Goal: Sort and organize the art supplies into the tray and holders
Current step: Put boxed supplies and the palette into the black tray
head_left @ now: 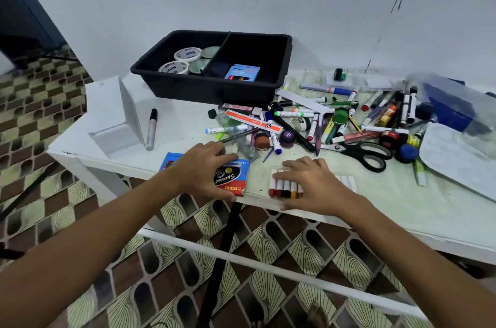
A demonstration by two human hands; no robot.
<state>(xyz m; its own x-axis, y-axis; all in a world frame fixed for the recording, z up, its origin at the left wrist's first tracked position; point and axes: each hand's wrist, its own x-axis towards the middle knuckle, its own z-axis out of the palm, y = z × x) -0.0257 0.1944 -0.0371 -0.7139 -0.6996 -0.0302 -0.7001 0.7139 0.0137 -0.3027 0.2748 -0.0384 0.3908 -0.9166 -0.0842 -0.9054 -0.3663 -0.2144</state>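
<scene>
My left hand (205, 170) grips a red, blue and black crayon box (234, 177) at the table's front edge, fingers curled over its top and thumb at its near end. My right hand (312, 184) lies over a row of loose crayons (283, 189), fingers spread across them. A black two-part tray (284, 64) stands at the back; its left part holds tape rolls (187, 54) and its right part a blue pencil box (242, 72). A pile of markers, pens and paint pots (338, 118) covers the middle and right of the table.
A white holder (115, 118) stands at the left with a silver marker (151, 129) beside it. Black scissors (365, 153) lie right of my right hand. A white palette (461, 158) and a clear bag with blue items (451, 105) sit at the far right.
</scene>
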